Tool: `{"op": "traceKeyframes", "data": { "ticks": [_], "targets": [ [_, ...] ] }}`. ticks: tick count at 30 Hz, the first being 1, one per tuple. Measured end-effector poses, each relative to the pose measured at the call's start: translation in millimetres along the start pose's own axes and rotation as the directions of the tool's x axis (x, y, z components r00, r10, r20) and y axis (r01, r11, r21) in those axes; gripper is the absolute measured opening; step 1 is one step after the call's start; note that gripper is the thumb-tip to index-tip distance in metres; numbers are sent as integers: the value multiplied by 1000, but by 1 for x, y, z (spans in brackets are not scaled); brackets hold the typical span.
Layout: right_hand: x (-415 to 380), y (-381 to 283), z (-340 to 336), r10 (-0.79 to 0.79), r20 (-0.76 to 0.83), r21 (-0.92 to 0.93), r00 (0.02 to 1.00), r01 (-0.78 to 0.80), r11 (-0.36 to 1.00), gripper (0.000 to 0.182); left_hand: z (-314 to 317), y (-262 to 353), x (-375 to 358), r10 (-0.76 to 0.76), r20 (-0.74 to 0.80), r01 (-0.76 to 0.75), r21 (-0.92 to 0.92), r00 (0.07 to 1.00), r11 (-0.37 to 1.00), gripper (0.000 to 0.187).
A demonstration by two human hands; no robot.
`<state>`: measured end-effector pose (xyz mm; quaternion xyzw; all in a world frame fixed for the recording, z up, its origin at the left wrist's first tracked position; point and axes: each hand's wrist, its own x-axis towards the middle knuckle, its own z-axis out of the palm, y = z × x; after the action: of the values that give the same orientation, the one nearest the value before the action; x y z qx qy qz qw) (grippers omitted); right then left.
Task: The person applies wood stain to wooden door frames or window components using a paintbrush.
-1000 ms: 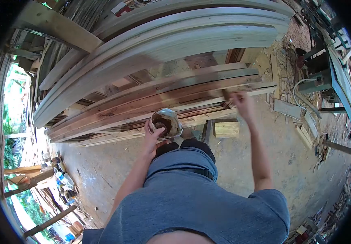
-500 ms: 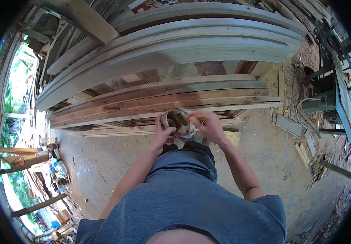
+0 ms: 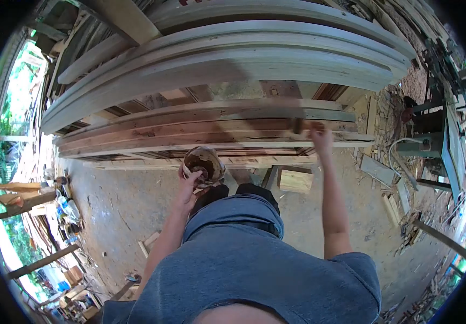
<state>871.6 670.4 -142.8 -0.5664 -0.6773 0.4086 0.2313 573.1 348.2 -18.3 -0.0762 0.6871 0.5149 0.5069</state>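
Note:
Close to my waist, my left hand (image 3: 188, 182) grips a bowl-like container (image 3: 218, 168), its thumb over the rim. The container's inside is smeared dark brown. Out to the right, my right hand (image 3: 322, 137) is closed round the handle of a paintbrush (image 3: 297, 126), blurred by motion. The brush head points left, overlapping the right part of the reddish-brown wooden boards (image 3: 189, 130) that lie edge-up in front of me. Pale dry-looking wooden boards (image 3: 233, 62) lie beyond these, longer and curved by the lens.
A wooden block (image 3: 296, 180) sits on the concrete floor (image 3: 119, 200) right of my legs. A green machine (image 3: 421, 148) with a hose stands at far right, among wood scraps (image 3: 381, 170). Bottles and bags (image 3: 68, 208) line the left side. A timber post (image 3: 122, 19) rises at upper left.
My right hand and the paintbrush have moved from the container out to the right, over the boards. The container in my left hand has shifted left.

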Motion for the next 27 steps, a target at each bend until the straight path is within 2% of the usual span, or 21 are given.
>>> {"op": "traceKeyframes", "data": {
  "ticks": [1,2,4,6,7,8,9,12,13,15,16,17,18,20,22,24,25,27],
  "targets": [
    [4,13,-26,-39,-47,298,998,51,953,18,2,1,-1,-7,-22,7,-21,1000,1000,79],
    [22,56,-52,-10,10,154,1000,8,988,19,3,2,-1,-12,-44,10,-39,999,999,77],
    [28,55,-98,-39,-145,74,989,51,996,21,1,1,1,-25,-10,24,-63,1000,998,77],
    [35,56,-133,56,-291,-276,955,-140,951,27,4,3,-1,-19,-6,18,-60,1000,998,78],
    [34,36,-142,58,-291,-275,955,-142,951,27,4,4,-1,-19,-7,19,-58,1000,998,78],
    [32,9,-150,-74,-341,-538,937,-130,833,25,4,5,0,-12,-1,12,-51,1000,999,81],
    [32,-6,-150,-214,-346,-755,914,-135,642,24,4,5,-1,-7,4,7,-45,1000,999,84],
    [43,-9,-135,-172,-324,-767,930,-151,624,25,3,8,-4,8,36,-6,-81,999,997,85],
    [49,-3,-123,-178,-267,-808,947,-120,576,31,3,8,-6,8,35,-5,-81,999,997,85],
    [50,-3,-85,-168,-172,-802,971,-38,597,30,4,11,-10,1,24,1,-84,1000,996,86],
    [47,-23,-61,-104,-137,-812,985,-52,581,26,2,11,-9,5,20,-3,-85,1000,996,86],
    [40,-36,-40,-198,-78,-748,977,74,659,24,1,10,-9,6,17,-4,-89,1000,996,86],
    [33,-54,-18,-197,-77,-748,977,74,659,24,0,8,-9,5,17,-4,-93,1000,996,85],
    [18,-98,29,-290,-10,-426,957,258,867,22,0,8,-9,-4,8,5,-81,1000,997,84],
    [10,-141,65,-299,107,-127,948,312,942,20,0,6,-9,-11,3,11,-66,1000,998,83],
    [14,-148,113,-257,185,292,948,197,936,25,-1,2,-6,-17,-8,16,-72,1000,997,80],
    [14,-155,127,-259,181,291,949,200,936,25,0,3,-8,-13,-4,13,-72,1000,997,80],
    [19,-165,147,-46,222,406,974,-50,913,31,4,5,-12,-7,-12,6,-60,1000,998,74]
  ]
}}
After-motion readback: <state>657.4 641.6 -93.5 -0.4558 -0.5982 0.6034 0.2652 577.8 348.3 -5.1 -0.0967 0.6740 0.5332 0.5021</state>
